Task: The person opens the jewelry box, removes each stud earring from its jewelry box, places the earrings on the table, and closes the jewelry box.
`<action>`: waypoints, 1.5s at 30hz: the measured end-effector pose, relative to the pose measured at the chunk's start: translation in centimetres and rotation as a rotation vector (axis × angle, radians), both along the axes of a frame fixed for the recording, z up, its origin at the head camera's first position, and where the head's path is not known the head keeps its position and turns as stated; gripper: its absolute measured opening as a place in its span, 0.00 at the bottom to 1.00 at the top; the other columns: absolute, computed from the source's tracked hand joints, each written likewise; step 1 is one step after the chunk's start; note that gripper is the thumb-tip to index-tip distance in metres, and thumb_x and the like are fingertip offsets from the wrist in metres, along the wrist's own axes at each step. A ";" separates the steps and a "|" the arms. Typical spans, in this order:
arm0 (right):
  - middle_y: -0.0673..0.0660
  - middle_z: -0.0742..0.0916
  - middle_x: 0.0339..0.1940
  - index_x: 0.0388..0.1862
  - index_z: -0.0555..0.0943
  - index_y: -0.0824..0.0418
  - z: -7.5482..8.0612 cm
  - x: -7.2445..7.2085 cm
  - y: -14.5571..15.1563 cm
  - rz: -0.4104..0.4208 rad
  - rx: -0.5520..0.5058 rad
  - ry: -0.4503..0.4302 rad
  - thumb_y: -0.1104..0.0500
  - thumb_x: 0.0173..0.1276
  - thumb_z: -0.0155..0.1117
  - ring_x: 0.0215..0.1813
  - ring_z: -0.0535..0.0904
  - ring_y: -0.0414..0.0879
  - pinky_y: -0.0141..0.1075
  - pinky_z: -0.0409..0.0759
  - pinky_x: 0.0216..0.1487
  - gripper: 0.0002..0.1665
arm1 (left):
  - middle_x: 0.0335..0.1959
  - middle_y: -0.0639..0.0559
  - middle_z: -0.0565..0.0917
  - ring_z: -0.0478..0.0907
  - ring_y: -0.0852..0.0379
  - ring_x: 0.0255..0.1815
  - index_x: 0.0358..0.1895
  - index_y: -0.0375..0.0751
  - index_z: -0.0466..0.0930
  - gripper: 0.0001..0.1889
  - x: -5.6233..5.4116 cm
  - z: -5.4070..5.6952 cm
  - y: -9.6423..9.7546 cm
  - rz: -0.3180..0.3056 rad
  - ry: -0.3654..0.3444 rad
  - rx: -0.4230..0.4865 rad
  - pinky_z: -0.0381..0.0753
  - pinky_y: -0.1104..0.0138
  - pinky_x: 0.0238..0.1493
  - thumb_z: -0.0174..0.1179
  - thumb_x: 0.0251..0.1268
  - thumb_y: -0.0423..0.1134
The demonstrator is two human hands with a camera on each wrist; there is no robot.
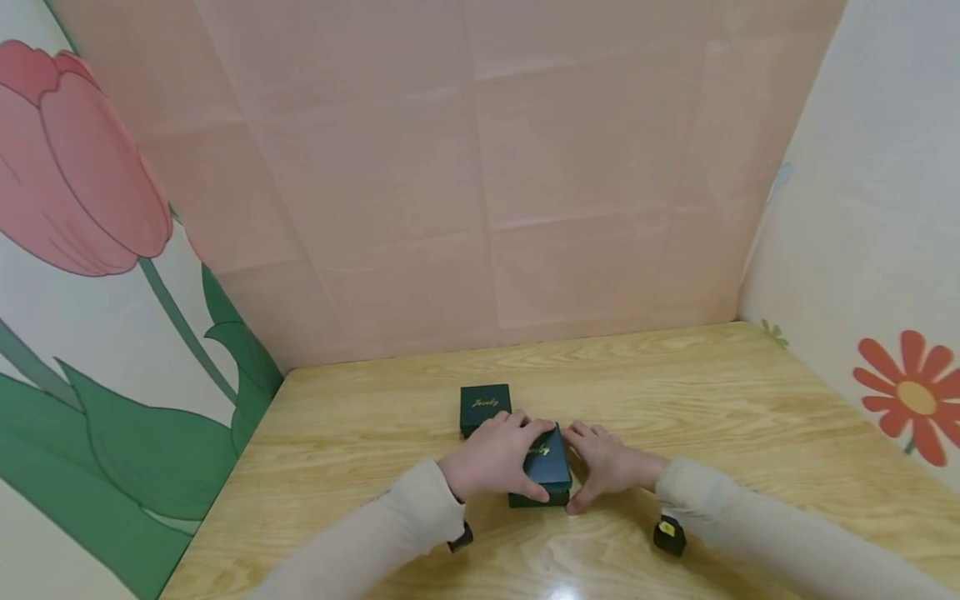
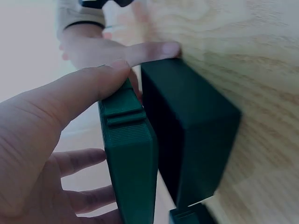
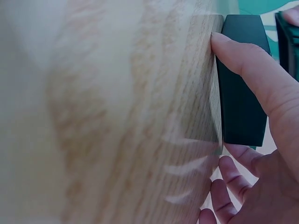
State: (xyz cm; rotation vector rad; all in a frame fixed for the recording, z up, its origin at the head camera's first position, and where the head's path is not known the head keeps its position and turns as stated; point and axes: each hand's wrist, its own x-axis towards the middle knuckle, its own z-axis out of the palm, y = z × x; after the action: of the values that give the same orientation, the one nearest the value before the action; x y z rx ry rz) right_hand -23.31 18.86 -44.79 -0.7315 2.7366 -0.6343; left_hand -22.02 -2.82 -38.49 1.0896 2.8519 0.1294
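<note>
My left hand (image 1: 491,454) grips a dark green jewelry box lid (image 1: 551,462) with gold lettering on top. In the left wrist view, the thumb lies on one edge of the lid (image 2: 131,158) and the fingers on its far side. Just under the lid sits the box base (image 1: 538,501), resting on the table, a narrow gap showing between the two. My right hand (image 1: 611,464) holds the base from the right side. Seen from the right wrist, its thumb and fingers span the base (image 3: 243,88), thumb at one end and index finger at the other.
A second dark green box (image 1: 483,404) with gold lettering stands just behind my left hand on the wooden table (image 1: 360,417). A pink sheet (image 1: 480,208) hangs behind the table, with flower-patterned panels (image 1: 870,250) on both sides.
</note>
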 end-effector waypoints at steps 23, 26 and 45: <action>0.56 0.72 0.58 0.68 0.65 0.64 0.2 -0.1 0.0 0.029 0.005 0.029 0.36 0.36 0.81 0.55 0.67 0.56 0.59 0.69 0.53 0.64 | 0.57 0.52 0.74 0.72 0.57 0.49 0.73 0.61 0.60 0.49 -0.6 -1.2 0.6 0.010 -0.040 -0.043 0.75 0.65 0.52 0.69 0.44 0.68; 0.57 0.72 0.59 0.68 0.65 0.64 0.1 -0.1 0.0 0.032 0.007 0.037 0.36 0.36 0.82 0.55 0.67 0.57 0.59 0.69 0.53 0.64 | 0.58 0.52 0.73 0.72 0.56 0.51 0.73 0.60 0.60 0.50 -0.5 -1.1 0.6 -0.006 -0.041 -0.061 0.75 0.65 0.53 0.69 0.44 0.67; 0.55 0.72 0.57 0.64 0.68 0.60 0.0 0.0 0.2 0.058 -0.028 0.040 0.36 0.37 0.82 0.51 0.67 0.52 0.56 0.70 0.50 0.58 | 0.56 0.52 0.74 0.73 0.58 0.50 0.74 0.58 0.60 0.50 -0.8 -2.7 0.6 -0.023 -0.068 -0.062 0.76 0.67 0.51 0.70 0.44 0.67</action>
State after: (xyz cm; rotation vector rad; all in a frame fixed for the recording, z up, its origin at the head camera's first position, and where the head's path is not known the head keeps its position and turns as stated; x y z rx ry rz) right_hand -23.28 19.02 -44.83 -0.8355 2.7366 -0.6540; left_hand -22.78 -2.27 -41.14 1.0844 2.7632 0.0747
